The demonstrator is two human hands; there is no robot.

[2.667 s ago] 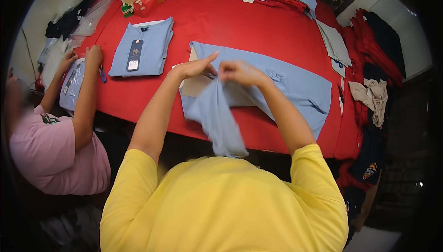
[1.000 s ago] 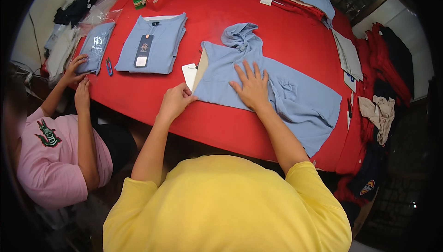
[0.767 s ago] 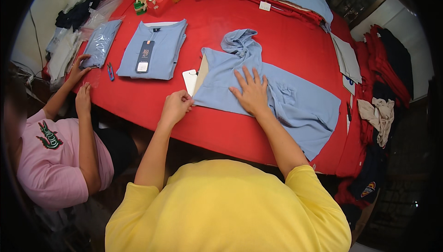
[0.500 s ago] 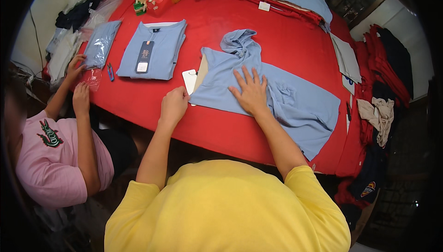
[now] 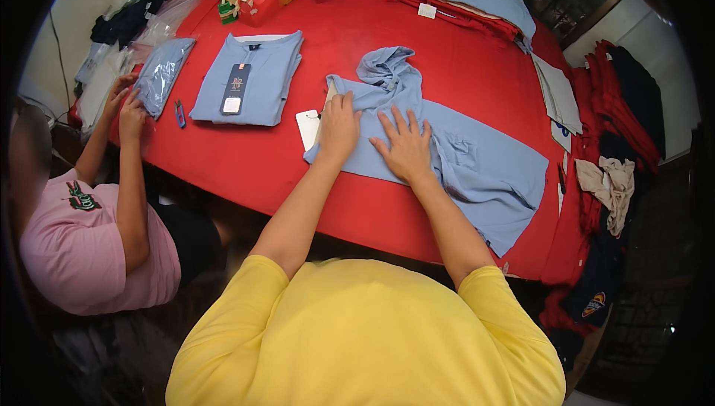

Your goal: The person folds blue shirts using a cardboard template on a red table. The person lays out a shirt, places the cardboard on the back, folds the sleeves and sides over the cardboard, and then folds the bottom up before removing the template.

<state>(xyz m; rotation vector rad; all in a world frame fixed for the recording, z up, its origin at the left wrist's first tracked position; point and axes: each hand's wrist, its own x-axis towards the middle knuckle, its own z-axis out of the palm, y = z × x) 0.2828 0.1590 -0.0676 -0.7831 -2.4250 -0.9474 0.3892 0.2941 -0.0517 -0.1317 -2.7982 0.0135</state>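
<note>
"So, position of the light-blue shirt [image 5: 488,157]?"

"Flat on the red-covered table [image 5: 246,164], in front of the wearer. Long axis slants from upper left to lower right. Left end narrow, with a cream strip [image 5: 331,91] at its edge; right end broader, reaching toward the near rim. One bunched length of cloth juts from the far edge, pointing away from the wearer."

"Fingers?"

"Right hand [image 5: 406,149]: palm down on the middle of the shirt, fingers spread. Left hand [image 5: 340,134]: over the left end, fingers extended and close together, thumb set off to the right. How hard the fingertips press, cannot tell."

"Labels, nearest first?"

"White hang tag [image 5: 307,129], rectangular, just beside the left hand, protruding past the shirt's left end. Small dark tab [image 5: 488,242] at the lower right edge; lettering too small to read."

"Elsewhere?"

"Folded blue shirt [image 5: 279,86] farther left, neckline away from the wearer. On its front, a long navy swing tag [image 5: 237,87]: pale printing, white block at the bottom. Blue-handled snips [image 5: 179,113] lie between it and the bagged blue garment [image 5: 165,71], where a co-worker's hands [image 5: 132,116] are at the near end."
</note>
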